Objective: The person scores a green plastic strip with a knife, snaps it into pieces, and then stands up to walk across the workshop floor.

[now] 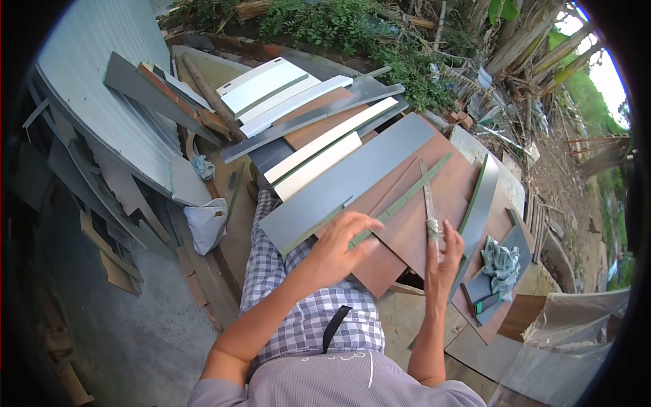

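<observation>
My left hand (344, 241) is open, its fingers stretched out over the near end of a narrow green strip (415, 188). Just beyond it lies a long grey board (352, 178) with a green lower edge. My right hand (444, 258) is also open, thumb and fingers raised and apart. Right by its fingertips is the cord-wrapped handle of a flat-bladed tool (427, 193), which lies on brown boards (400, 234) with its blade pointing away from me. To the right of this hand, a grey-green board (480, 203) slants across the brown ones.
White panels (266, 85) and cream strips (319, 166) lie farther back. A crumpled cloth (500, 268) rests at the right beside short dark pieces. At left are a white bag (205, 227), leaning offcuts (146, 91) and corrugated metal sheet (102, 68). Plants (325, 27) border the far side.
</observation>
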`<state>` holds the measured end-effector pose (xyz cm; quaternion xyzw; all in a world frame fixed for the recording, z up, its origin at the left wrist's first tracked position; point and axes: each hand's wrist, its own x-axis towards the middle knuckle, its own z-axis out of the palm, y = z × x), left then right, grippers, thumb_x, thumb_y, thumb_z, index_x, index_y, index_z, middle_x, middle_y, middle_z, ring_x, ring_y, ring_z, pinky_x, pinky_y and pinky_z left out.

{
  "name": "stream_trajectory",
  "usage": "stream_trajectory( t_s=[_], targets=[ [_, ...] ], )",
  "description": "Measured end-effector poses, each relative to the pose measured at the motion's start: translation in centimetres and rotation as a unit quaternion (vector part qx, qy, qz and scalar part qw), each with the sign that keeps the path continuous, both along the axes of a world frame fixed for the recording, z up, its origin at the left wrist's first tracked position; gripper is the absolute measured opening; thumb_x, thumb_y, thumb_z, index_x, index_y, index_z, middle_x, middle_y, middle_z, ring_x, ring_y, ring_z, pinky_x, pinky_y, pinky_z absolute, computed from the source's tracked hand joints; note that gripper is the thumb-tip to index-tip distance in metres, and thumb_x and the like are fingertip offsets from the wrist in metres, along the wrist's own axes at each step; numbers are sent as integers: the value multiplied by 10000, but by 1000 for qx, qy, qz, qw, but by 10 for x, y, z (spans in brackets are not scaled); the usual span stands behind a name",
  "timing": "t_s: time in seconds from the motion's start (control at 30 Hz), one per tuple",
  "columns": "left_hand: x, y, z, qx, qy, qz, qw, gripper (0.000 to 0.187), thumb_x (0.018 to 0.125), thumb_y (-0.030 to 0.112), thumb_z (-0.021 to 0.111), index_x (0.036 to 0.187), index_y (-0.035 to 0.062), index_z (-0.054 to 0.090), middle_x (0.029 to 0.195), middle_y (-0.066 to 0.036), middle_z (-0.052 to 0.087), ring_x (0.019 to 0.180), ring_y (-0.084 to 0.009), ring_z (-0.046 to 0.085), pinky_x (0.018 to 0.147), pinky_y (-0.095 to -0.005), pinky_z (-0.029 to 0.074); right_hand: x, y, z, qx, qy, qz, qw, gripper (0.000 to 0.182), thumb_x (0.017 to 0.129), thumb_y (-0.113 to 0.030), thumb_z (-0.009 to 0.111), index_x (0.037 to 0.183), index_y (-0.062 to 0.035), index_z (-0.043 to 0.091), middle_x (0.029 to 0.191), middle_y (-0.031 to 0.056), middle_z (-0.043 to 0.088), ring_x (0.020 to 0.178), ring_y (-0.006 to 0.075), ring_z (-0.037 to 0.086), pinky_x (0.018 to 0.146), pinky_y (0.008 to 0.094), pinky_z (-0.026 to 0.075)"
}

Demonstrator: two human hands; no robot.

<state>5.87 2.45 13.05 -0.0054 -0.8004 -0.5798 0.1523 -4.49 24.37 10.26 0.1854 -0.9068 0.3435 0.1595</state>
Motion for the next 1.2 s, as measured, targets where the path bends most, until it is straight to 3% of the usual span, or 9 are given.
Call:
stream_trajectory(
  t_s=[0.2,0.3,0.43,0.57,0.63,0.7,0.97,1.1,1.2],
  targets=[
    [86,3,118,359,189,-347,845,298,924,250,623,1024,-29,661,1138,-202,536,1057,-331,519,945,-499,397,10,-68,45,-144,-12,164,976,384,925,-239,606,1267,-69,564,1160,107,514,1036,215,497,854,326,412],
    [86,28,97,407,406,-316,755,149,866,183,688,947,58,676,1145,-149,501,1074,-261,518,945,-452,458,29,-97,35,-172,-42,221,959,400,932,-271,602,1271,-63,564,1165,111,516,1040,212,500,831,323,419],
    [130,26,101,434,299,-194,828,103,844,109,696,915,38,672,1106,-150,523,1003,-251,559,890,-413,466,58,-116,13,-146,-93,297,939,408,937,-279,594,1279,-59,561,1167,120,508,1059,227,502,886,343,415],
    [148,19,101,416,268,-184,849,127,868,148,685,982,107,644,1062,-38,528,1129,-147,450,1043,-500,-177,74,-114,-6,-121,-134,343,922,372,944,-231,577,1274,-60,565,1158,125,495,1081,242,504,951,354,397],
    [158,16,108,402,281,-171,855,247,860,202,707,994,-4,677,1120,-179,539,1039,-308,520,908,-448,394,74,-112,-10,-115,-128,368,914,355,947,-202,568,1274,-62,566,1166,127,495,1086,244,502,931,352,412],
    [157,30,108,442,313,-150,827,104,791,62,729,875,32,675,1073,-153,541,959,-235,573,851,-385,474,79,-114,-9,-125,-121,372,912,345,950,-187,559,1274,-68,567,1174,129,496,1074,237,511,893,337,434],
    [184,45,118,294,247,-130,914,240,830,200,737,964,9,683,1104,-160,542,1030,-291,522,910,-401,393,97,-120,-7,-145,-168,437,872,333,949,-132,553,1279,-93,576,1134,75,518,881,149,497,774,286,445],
    [208,45,89,264,50,87,959,362,849,232,701,1118,21,580,1117,-98,556,1120,-199,514,977,-347,387,94,-132,-26,-83,-187,495,845,373,920,-51,559,1292,-67,548,1046,94,518,848,164,500,775,288,441],
    [237,55,54,346,-12,363,865,328,957,285,583,1179,46,547,1163,-52,557,1122,-131,503,985,-295,384,102,-147,-38,-102,-238,542,799,402,924,-50,542,1324,-71,514,1070,114,509,866,190,521,775,311,449]
  ],
)
